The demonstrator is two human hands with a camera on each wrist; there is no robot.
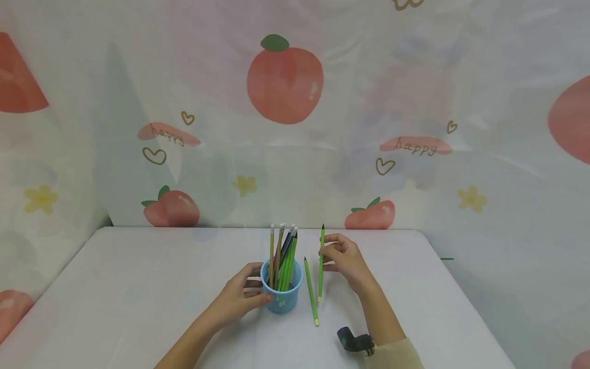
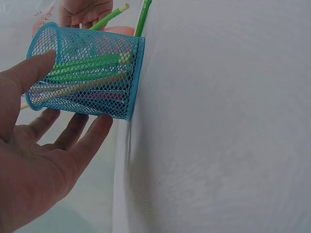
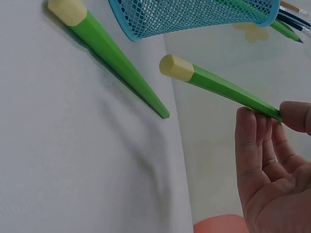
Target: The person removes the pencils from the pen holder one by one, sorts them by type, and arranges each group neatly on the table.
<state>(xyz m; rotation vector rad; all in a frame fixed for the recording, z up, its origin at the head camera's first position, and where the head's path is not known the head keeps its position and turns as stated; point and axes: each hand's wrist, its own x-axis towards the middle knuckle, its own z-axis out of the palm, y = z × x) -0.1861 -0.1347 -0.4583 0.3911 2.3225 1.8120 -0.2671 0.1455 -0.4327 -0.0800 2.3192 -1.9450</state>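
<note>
A light-blue mesh pencil cup (image 1: 282,302) stands on the table with several pencils in it, green ones among them. My left hand (image 1: 239,295) holds the cup from its left side, thumb on the near wall and fingers behind; the left wrist view shows thumb and fingertips at the mesh (image 2: 92,73). Right of the cup, my right hand (image 1: 343,260) pinches a green pencil (image 3: 221,89) between thumb and fingers, dark tip up and pale yellow end down, raised off the table. Between the cup and that hand, another green pencil (image 1: 311,293) lies on the table.
The white table (image 1: 152,287) reaches back to a fabric wall printed with fruit (image 1: 286,84). A black device (image 1: 354,341) sits by the right wrist, above the beige sleeve (image 1: 396,354).
</note>
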